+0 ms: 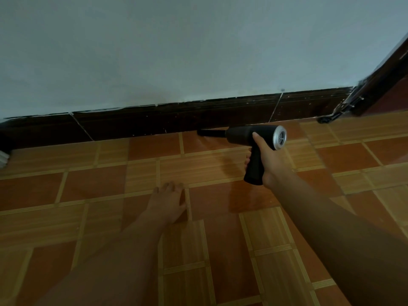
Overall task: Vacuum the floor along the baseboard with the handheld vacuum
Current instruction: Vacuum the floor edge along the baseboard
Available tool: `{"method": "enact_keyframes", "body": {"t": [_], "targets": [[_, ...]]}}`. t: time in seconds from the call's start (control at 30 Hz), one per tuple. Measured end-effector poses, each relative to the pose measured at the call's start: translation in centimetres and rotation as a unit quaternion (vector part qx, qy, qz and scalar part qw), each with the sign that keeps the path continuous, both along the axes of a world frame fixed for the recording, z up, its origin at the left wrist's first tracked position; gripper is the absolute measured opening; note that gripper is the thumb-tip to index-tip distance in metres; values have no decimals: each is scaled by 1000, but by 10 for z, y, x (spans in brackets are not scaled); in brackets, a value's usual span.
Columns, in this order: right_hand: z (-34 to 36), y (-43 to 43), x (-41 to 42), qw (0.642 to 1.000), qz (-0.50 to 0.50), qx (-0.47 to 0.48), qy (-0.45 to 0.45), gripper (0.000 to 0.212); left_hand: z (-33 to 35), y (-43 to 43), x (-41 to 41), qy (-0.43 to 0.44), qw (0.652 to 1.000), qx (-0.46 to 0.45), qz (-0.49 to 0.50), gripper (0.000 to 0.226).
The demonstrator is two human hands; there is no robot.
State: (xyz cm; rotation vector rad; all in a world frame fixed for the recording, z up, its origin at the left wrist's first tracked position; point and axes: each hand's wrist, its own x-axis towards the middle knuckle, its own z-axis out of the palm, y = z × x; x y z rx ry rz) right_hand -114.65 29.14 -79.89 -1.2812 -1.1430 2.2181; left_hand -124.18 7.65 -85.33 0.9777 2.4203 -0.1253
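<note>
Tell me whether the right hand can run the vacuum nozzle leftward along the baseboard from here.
Probably yes. The right hand holds the handheld vacuum with its nozzle at the baseboard, and the floor strip leftward looks bare.

black handheld vacuum (251,138) lies level, silver rear right, nozzle tip at the dark baseboard (154,122).

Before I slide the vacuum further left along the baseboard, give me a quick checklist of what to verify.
1. Grip: right hand wrapped around the handheld vacuum handle: ok.
2. Nozzle low at the baseboard foot: ok.
3. Nozzle tip touching the floor: cannot tell.
4. Support: left hand flat on the floor, open: ok.
5. Path left along the baseboard free of objects: ok until the white object at the frame's edge.
6. Vacuum running: cannot tell.
</note>
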Motion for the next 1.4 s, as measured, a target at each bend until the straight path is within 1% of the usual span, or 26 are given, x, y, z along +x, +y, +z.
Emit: {"method": "enact_keyframes", "body": {"t": [0.17, 0.63, 0.87, 1.03, 1.23, 1.4], "targets": [[-1, -12, -9, 1000, 24, -12, -7, 30, -2, -9, -4, 5, 1000, -1, 7, 63], [-8, -37, -27, 998, 38, -40, 1, 27, -2, -21, -13, 19, 1000, 6, 11, 62], [-20, -53, -37, 997, 51, -58, 17, 44, -2, -32, -16, 27, 1000, -6, 14, 62], [-26, -60, -47, 996, 57, -71, 13, 41, -7, -39, -16, 49, 998, -29, 3, 64], [-32, -73, -60, 993, 78, -92, 10, 37, -6, -39, -16, 43, 998, -38, -2, 65], [-41, -88, -71, 989, 97, -111, 9, 44, -6, -39, -18, 40, 999, -36, 7, 65]]}}
